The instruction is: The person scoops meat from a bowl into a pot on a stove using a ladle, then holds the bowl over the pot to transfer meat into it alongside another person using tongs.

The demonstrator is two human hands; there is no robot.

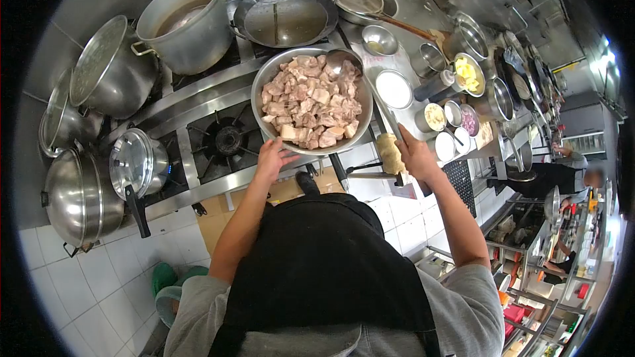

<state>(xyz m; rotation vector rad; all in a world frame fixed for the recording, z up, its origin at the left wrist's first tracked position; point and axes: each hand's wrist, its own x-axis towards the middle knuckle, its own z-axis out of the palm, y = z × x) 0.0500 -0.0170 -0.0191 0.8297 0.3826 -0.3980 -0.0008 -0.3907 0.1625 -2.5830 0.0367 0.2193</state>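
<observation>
In front of me a wide steel pan (256, 96) is heaped with chunks of pale, browned meat (311, 102). My right hand (415, 153) is closed around the handle of a ladle (383, 107), whose round bowl rests among the meat at the pan's far right side. Just below the pan's near left rim is my left hand (270, 160), its fingers apart and nothing in it. Whether its fingertips touch the rim I cannot tell. A crumpled yellowish cloth (389, 152) lies beside my right hand.
An unlit burner (227, 137) sits left of the pan. Behind stand a tall stockpot (182, 26) and a dark wok (286, 16). Several ingredient bowls, including a white one (394, 88) and one with yellow pieces (466, 74), line the right counter. Another person (552, 178) stands far right.
</observation>
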